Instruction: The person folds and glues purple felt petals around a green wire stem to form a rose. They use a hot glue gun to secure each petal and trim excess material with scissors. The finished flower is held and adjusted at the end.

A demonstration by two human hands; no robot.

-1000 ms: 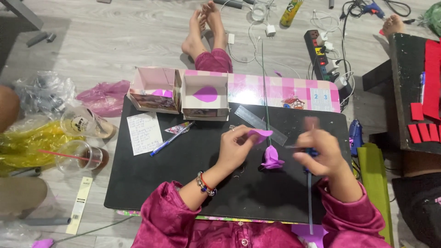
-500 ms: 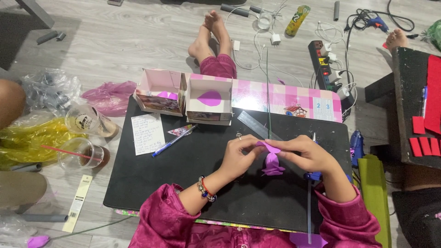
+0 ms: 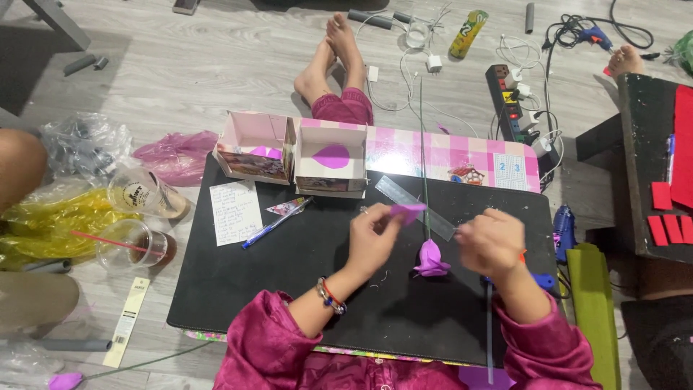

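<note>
Well, mid-frame the left hand (image 3: 372, 242) pinches a purple petal (image 3: 406, 211) just upper left of the purple flower bud (image 3: 432, 258); the right hand (image 3: 492, 242), clenched, seems to hold the stem (image 3: 423, 144), which runs up-frame; the left hand sits nearer the bud.

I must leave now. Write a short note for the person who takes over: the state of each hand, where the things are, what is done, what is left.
Left hand: pinches a loose purple petal above the black board.
Right hand: closed; what it grips is hidden.
Purple flower bud lies between the hands on its thin stem.
Spare petals: one in the open box.
Done: bud has several petals.
Left: the held petal is not yet attached.
</note>
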